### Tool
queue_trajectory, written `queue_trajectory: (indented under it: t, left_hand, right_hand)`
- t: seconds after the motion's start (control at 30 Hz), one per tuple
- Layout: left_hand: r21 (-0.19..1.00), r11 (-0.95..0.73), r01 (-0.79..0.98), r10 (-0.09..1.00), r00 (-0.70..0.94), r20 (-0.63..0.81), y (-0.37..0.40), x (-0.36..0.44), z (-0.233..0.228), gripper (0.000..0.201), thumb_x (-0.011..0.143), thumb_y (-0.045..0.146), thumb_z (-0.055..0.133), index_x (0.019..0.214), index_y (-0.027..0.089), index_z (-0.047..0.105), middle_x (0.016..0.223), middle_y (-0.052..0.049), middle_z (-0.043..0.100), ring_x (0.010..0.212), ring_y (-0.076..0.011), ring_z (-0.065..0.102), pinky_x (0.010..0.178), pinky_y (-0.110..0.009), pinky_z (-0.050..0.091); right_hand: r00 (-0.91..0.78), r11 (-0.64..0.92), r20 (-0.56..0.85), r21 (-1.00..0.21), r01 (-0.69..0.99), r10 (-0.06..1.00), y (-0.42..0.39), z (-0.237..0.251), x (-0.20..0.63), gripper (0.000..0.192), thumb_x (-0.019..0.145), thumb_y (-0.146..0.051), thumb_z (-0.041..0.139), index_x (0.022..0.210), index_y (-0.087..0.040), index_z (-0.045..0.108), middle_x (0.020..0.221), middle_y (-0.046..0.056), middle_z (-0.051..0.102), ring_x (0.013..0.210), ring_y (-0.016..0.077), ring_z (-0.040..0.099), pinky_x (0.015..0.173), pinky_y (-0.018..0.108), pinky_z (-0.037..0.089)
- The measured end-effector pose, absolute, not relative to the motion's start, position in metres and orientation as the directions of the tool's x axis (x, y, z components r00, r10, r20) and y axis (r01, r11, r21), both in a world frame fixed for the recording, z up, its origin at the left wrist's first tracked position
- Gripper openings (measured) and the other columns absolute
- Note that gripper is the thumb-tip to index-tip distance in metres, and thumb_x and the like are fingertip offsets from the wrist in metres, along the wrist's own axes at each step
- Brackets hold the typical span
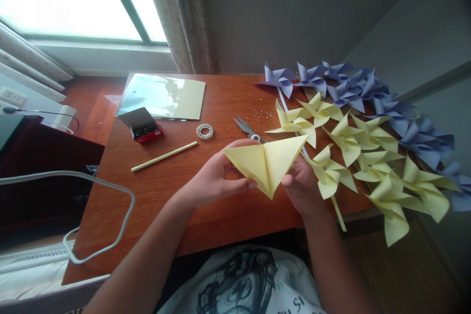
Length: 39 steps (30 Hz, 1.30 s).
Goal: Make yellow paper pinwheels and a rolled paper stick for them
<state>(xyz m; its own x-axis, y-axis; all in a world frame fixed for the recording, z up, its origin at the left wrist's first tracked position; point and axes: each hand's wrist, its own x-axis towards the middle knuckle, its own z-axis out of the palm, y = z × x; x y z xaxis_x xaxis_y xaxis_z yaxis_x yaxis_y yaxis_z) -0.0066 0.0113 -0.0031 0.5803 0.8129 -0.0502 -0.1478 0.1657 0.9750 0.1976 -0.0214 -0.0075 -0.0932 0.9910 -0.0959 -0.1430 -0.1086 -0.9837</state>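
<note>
A folded sheet of yellow paper (270,159), creased down its middle, is held up over the table's front edge between both hands. My left hand (221,174) grips its left side, thumb in front and fingers behind. My right hand (302,181) pinches the right side, with part of its fingers hidden by the paper. Just beyond the paper lie scissors (247,128) with their blades apart, their handles partly covered. A roll of tape (204,131) rests farther left, near a rolled yellow paper stick (164,156).
Yellow pinwheels (326,169) and purple pinwheels (279,80) crowd the table's right side. At the back left, a plastic packet of paper (165,97) lies behind an open small box (143,127). A white cable (125,225) loops over the left edge. Tiny scraps (263,114) lie beyond the scissors.
</note>
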Motion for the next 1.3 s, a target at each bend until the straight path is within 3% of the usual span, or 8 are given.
queue_trajectory:
  t: [0.3,0.43,0.53,0.63,0.73,0.93,1.1,1.3]
  left_hand:
    - [0.981,0.137,-0.141,0.877,0.478,-0.054,0.014,-0.003,-0.006,0.056,0.082,0.028,0.075,0.133,0.019,0.053,0.126,-0.012,0.066,0.106,-0.0233,0.068,0.087,-0.029,0.056]
    - [0.999,-0.009,0.036,0.968,0.252,0.0,0.016,0.0,-0.016,0.073,0.077,0.025,0.077,0.142,0.019,0.043,0.108,-0.008,0.068,0.087,-0.0172,0.068,0.073,-0.025,0.055]
    - [0.952,-0.188,0.242,0.981,0.096,0.169,0.017,0.0,-0.024,0.093,0.072,0.018,0.079,0.151,0.026,0.031,0.127,-0.011,0.061,0.097,-0.0181,0.065,0.075,-0.026,0.054]
    - [0.817,-0.368,0.444,0.925,0.088,0.369,0.018,-0.001,-0.026,0.096,0.071,0.015,0.077,0.154,0.029,0.029,0.141,-0.014,0.052,0.112,-0.0227,0.06,0.087,-0.033,0.054]
    - [0.572,-0.513,0.64,0.836,0.223,0.501,0.018,-0.003,-0.025,0.063,0.077,0.015,0.072,0.137,0.026,0.055,0.144,-0.015,0.05,0.128,-0.0303,0.051,0.104,-0.046,0.046]
    - [0.284,-0.661,0.695,0.682,0.398,0.614,0.015,-0.004,-0.027,0.03,0.087,0.017,0.064,0.114,0.027,0.069,0.136,-0.01,0.064,0.126,-0.0291,0.055,0.105,-0.046,0.042]
    - [0.335,-0.727,0.6,0.656,0.463,0.595,0.015,-0.005,-0.027,0.025,0.091,0.019,0.061,0.113,0.026,0.068,0.124,-0.006,0.073,0.115,-0.025,0.063,0.099,-0.041,0.045]
    - [0.613,-0.617,0.493,0.784,0.32,0.532,0.012,-0.003,-0.018,0.024,0.091,0.016,0.055,0.107,0.02,0.071,0.11,-0.007,0.076,0.101,-0.0213,0.068,0.092,-0.034,0.051]
  right_hand:
    - [-0.135,-0.12,-0.092,-0.968,-0.219,0.987,-0.021,-0.011,0.196,0.068,0.063,-0.06,0.087,0.116,-0.025,0.063,0.114,0.011,0.075,0.105,0.0331,0.072,0.085,0.042,0.06]
    - [-0.116,-0.12,-0.097,-0.972,-0.203,0.988,-0.021,-0.016,0.196,0.073,0.063,-0.058,0.088,0.122,-0.025,0.062,0.117,0.011,0.075,0.104,0.0318,0.072,0.082,0.04,0.061]
    - [-0.098,-0.151,-0.139,-0.981,-0.118,0.985,-0.02,-0.016,0.195,0.075,0.062,-0.063,0.085,0.122,-0.025,0.062,0.118,0.011,0.075,0.106,0.033,0.072,0.08,0.04,0.062]
    - [-0.076,-0.166,-0.158,-0.98,-0.107,0.985,-0.02,-0.016,0.195,0.071,0.066,-0.063,0.083,0.122,-0.025,0.061,0.12,0.011,0.074,0.11,0.0332,0.07,0.083,0.041,0.061]
    - [-0.077,-0.142,-0.131,-0.979,-0.149,0.988,-0.019,-0.018,0.195,0.071,0.071,-0.06,0.082,0.128,-0.025,0.058,0.123,0.012,0.073,0.112,0.032,0.07,0.089,0.041,0.06]
    - [-0.09,-0.137,-0.127,-0.983,-0.123,0.988,-0.021,-0.024,0.197,0.079,0.072,-0.065,0.078,0.135,-0.025,0.053,0.125,0.012,0.071,0.113,0.0307,0.069,0.093,0.04,0.057]
    - [-0.092,-0.133,-0.122,-0.984,-0.121,0.988,-0.023,-0.022,0.195,0.07,0.078,-0.066,0.072,0.133,-0.025,0.056,0.124,0.011,0.072,0.114,0.0311,0.068,0.089,0.04,0.059]
    - [0.079,-0.105,-0.106,-0.994,-0.023,0.991,-0.026,-0.028,0.196,0.048,0.091,-0.061,0.058,0.124,-0.028,0.065,0.105,0.007,0.076,0.098,0.0267,0.073,0.07,0.034,0.061]
